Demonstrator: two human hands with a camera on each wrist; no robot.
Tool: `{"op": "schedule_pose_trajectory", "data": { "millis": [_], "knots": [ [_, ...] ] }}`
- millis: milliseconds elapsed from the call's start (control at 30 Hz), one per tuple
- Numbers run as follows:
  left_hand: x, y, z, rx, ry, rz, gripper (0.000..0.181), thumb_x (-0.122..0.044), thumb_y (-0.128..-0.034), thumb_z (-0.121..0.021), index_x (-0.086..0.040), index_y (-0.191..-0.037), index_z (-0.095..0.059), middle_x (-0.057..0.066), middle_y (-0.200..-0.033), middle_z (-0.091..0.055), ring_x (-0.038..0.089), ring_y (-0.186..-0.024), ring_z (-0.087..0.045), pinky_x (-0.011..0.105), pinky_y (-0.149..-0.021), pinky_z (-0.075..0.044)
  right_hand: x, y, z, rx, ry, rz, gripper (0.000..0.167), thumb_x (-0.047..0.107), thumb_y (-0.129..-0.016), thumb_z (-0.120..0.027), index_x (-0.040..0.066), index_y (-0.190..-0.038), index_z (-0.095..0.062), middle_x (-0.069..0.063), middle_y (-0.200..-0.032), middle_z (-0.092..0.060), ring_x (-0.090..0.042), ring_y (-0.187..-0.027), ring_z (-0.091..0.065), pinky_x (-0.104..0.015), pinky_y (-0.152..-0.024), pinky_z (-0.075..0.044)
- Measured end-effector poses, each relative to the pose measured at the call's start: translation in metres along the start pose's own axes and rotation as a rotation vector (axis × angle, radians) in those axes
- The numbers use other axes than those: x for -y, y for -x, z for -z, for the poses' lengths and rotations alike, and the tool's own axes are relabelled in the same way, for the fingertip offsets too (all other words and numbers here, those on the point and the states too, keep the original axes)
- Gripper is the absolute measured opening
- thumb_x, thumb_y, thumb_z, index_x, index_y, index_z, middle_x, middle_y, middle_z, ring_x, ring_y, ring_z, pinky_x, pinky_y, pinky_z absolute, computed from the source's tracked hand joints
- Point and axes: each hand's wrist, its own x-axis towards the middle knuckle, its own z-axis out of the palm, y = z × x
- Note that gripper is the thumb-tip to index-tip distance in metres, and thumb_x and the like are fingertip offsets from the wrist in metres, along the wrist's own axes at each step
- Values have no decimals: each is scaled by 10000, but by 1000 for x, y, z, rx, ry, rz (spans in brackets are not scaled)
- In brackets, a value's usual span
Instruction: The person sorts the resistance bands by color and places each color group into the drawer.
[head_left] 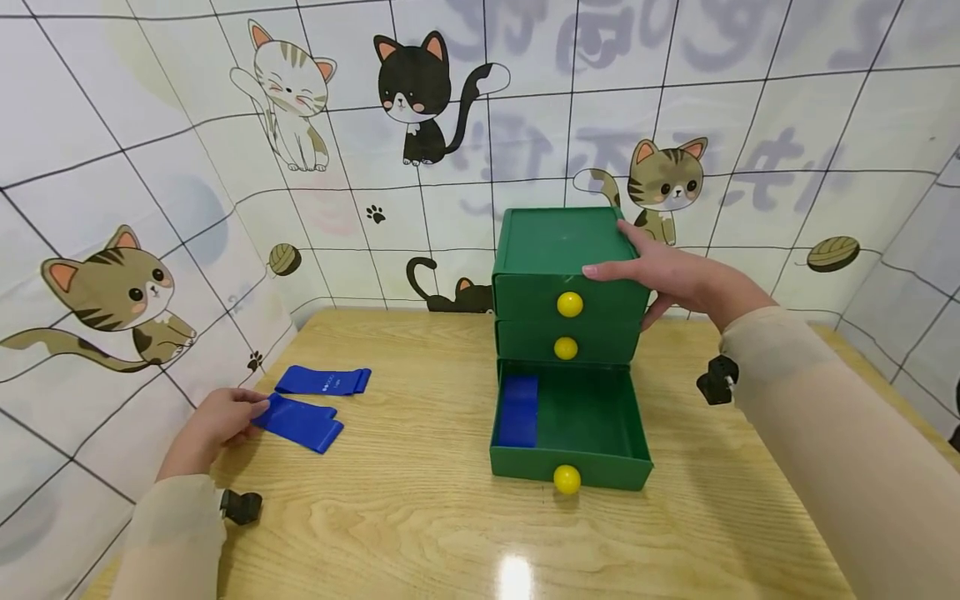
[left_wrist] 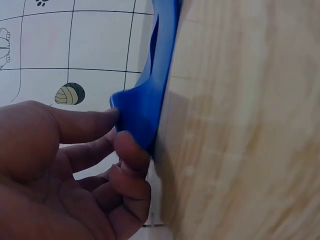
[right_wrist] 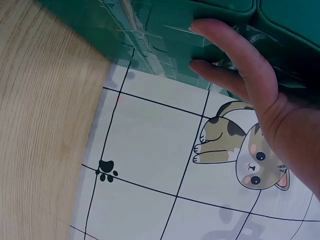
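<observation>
My left hand (head_left: 216, 423) pinches the left end of a blue resistance band (head_left: 303, 423) between thumb and fingers; its far end lies on the table. In the left wrist view the band's pinched end (left_wrist: 137, 117) is lifted and slightly parted. Just behind lies a second flat blue band (head_left: 318, 381) with pale print. My right hand (head_left: 671, 271) rests on the right side of a green drawer box (head_left: 562, 237), fingers spread over the top and side. The bottom drawer (head_left: 600, 417) is pulled out, and a blue strip (head_left: 519, 412) lies along its left side.
Yellow round knobs (head_left: 570, 304) mark the drawer fronts; the upper two drawers are closed. The wooden table (head_left: 405, 500) carries everything. A white cloth wall (head_left: 345, 217) with cat drawings stands behind and at both sides.
</observation>
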Motion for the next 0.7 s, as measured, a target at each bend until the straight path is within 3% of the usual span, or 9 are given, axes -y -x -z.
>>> {"op": "schedule_pose_trajectory", "data": {
  "millis": [167, 267, 333, 433, 500, 567, 700],
  "knots": [
    [-3, 2, 0, 20, -11, -27, 435, -186, -1078, -592, 104, -1385, -491, 166, -1062, -650, 160, -671, -619, 297, -608, -503, 0, 0, 0, -1, -6, 2, 1180, 637, -988, -648, 390, -1629, 311, -295, -1765, -33, -517, -1388, -536, -544, -797, -655],
    [-2, 2, 0, 17, -1, -17, 450, -148, -1058, -615, 117, -1398, -485, 126, -998, -658, 145, -639, -602, 294, -585, -486, -1, -1, -1, -1, -8, 2, 1183, 637, -986, -653, 390, -1632, 307, -268, -1777, 34, -527, -1439, -483, -545, -794, -654],
    [-1, 3, 1, 7, 14, -2, 449, -130, -1051, -611, 121, -1403, -489, 62, -871, -636, 132, -608, -568, 295, -572, -476, -2, -1, -1, -1, -10, 1, 1184, 638, -984, -657, 391, -1633, 302, -251, -1782, 63, -533, -1461, -456, -547, -793, -653],
    [0, 4, 4, -33, 15, -14, 441, -140, -1055, -598, 119, -1401, -512, 8, -814, -596, 144, -630, -531, 303, -573, -466, -4, -3, -1, -4, -10, -2, 1187, 645, -980, -660, 393, -1636, 297, -236, -1785, 82, -532, -1474, -442, -545, -791, -653],
    [-3, 7, 5, -76, -8, -52, 442, -165, -1061, -593, 109, -1403, -534, 71, -881, -651, 186, -713, -557, 304, -592, -469, -4, -3, 0, -6, -7, -5, 1186, 650, -979, -656, 397, -1633, 301, -238, -1785, 76, -532, -1467, -449, -546, -789, -654],
    [-9, 11, 7, -124, -36, -96, 446, -192, -1071, -586, 98, -1409, -556, 179, -1052, -697, 264, -869, -614, 308, -658, -493, -5, -3, 0, -9, -4, -6, 1188, 657, -977, -654, 398, -1630, 305, -237, -1785, 77, -532, -1462, -452, -545, -787, -654],
    [-32, 22, 11, -178, -69, -171, 444, -220, -1098, -565, 75, -1430, -566, 331, -1350, -621, 443, -1164, -611, 427, -836, -533, -4, -3, 2, -12, 2, -6, 1193, 670, -970, -655, 398, -1635, 297, -226, -1787, 88, -529, -1464, -452, -541, -784, -654]
  ]
}}
